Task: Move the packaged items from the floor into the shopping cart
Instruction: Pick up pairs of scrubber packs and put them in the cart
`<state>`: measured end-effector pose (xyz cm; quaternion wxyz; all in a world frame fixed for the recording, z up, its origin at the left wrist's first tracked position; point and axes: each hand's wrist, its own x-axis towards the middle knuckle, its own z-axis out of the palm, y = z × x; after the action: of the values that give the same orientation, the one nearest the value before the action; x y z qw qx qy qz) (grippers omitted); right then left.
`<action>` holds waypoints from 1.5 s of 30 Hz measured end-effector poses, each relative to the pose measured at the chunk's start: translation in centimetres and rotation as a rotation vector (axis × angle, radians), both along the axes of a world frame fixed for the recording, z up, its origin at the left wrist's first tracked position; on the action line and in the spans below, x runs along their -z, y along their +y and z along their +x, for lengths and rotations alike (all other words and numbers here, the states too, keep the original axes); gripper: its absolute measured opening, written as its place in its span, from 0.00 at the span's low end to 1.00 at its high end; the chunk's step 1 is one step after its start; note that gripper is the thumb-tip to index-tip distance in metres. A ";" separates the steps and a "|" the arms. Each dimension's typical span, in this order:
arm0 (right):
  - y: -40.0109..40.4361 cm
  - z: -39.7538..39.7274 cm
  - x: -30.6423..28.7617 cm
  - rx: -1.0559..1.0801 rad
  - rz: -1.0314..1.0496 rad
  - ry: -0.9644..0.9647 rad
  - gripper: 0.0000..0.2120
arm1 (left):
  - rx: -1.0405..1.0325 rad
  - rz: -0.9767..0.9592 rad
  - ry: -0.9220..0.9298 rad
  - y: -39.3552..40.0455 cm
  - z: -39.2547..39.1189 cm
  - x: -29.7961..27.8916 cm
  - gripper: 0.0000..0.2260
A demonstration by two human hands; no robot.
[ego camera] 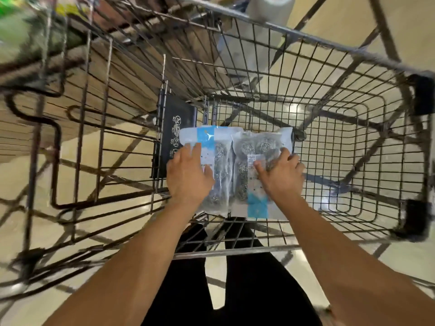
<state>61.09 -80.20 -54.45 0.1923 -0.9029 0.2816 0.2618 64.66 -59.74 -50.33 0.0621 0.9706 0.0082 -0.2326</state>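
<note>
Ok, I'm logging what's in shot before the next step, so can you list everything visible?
scourer packs: 2, clear with blue bands, steel scourers inside, side by side in the cart basket
shopping cart: 1, grey wire, centre
child-seat flap: 1, black, printed icons, left of the packs
plastic-bag roll: 1, white, beyond the cart
floor: beige, glossy
left hand: on the left pack
right hand: on the right pack
</note>
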 end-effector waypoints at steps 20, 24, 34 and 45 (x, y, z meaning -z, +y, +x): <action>19.2 5.1 -33.7 -0.888 -0.147 -0.774 0.30 | -0.041 0.291 -0.633 23.1 -5.6 -31.8 0.23; 27.7 2.9 -38.6 -1.008 -0.158 -0.919 0.30 | -0.198 0.338 -0.742 32.2 -11.3 -36.1 0.23; 52.1 -4.2 -44.2 -1.310 0.028 -1.167 0.29 | -0.598 0.445 -0.757 51.2 -28.1 -39.9 0.24; 75.8 -7.7 -43.0 -1.624 0.197 -1.146 0.32 | -0.973 0.524 -0.717 66.4 -37.8 -37.5 0.26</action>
<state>53.37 -4.41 -11.49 0.1360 -0.7915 -0.5793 -0.1390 26.88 6.71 -12.81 -0.0792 0.8565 0.4810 0.1695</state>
